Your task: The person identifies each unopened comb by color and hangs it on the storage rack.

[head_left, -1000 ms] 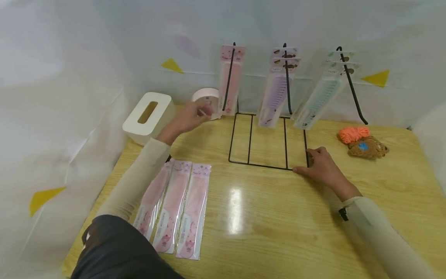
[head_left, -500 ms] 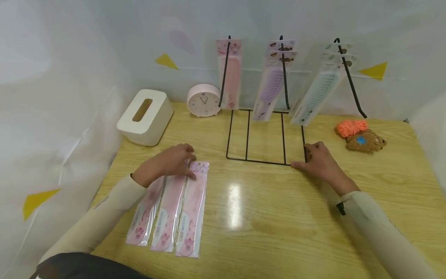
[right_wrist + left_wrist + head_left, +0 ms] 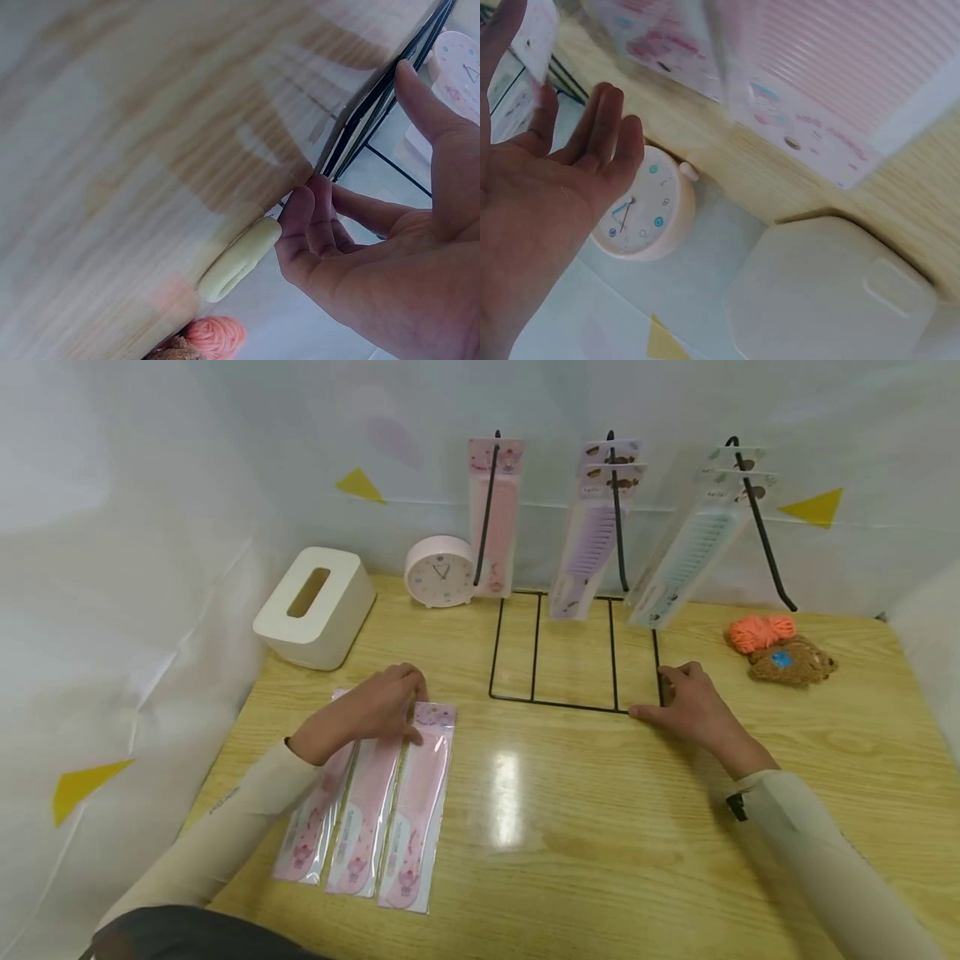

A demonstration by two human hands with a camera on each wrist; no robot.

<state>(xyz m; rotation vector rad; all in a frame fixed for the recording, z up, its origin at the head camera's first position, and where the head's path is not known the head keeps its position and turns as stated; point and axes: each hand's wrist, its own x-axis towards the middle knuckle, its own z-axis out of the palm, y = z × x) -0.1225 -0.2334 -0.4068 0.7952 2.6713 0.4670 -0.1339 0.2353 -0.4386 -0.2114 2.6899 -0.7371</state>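
Observation:
Three pink comb packs (image 3: pixel 360 810) lie side by side on the wooden table (image 3: pixel 600 843) at the front left. My left hand (image 3: pixel 371 708) rests flat on their top ends; the left wrist view shows its palm (image 3: pixel 547 195) open with straight fingers over a pack (image 3: pixel 855 90). A black wire rack (image 3: pixel 570 703) stands at the back centre. From its hooks hang a pink pack (image 3: pixel 495 514), purple packs (image 3: pixel 592 535) and teal packs (image 3: pixel 693 556). My right hand (image 3: pixel 686 702) presses on the rack's front right corner, fingertips (image 3: pixel 300 214) against the wire (image 3: pixel 360 127).
A pink clock (image 3: pixel 438 572) and a cream tissue box (image 3: pixel 315 606) stand at the back left. Orange yarn (image 3: pixel 761 631) and a brown knitted piece (image 3: pixel 791 664) lie at the back right. White sheeting walls in the table on three sides.
My left hand came back from near the clock and the hanging pink pack and settled on the tops of the flat pink packs. The right hand stayed on the rack corner.

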